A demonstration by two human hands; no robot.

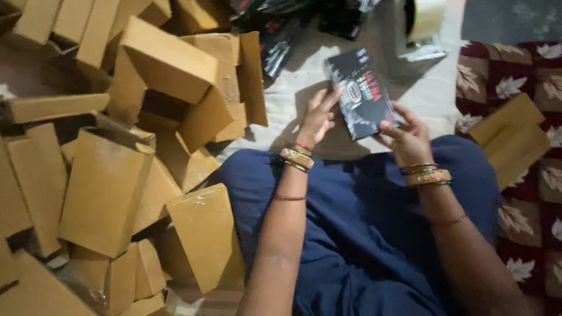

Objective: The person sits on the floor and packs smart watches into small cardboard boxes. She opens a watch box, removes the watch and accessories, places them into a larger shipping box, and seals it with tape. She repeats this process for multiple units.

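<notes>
A flat black product box [362,92] with light print is held between both hands over my lap. My left hand [318,119] grips its left edge, fingers along the side. Its lower right corner is pinched by my right hand [408,138]. Both wrists wear gold and coloured bangles. I sit on the floor in blue clothing [357,228].
A big heap of brown cardboard boxes [117,158] fills the left side. More black packets [281,29] lie at the top centre, with a tape roll [425,16] beside them. Flattened brown cartons [512,134] rest on a maroon leaf-patterned cloth [527,222] at the right.
</notes>
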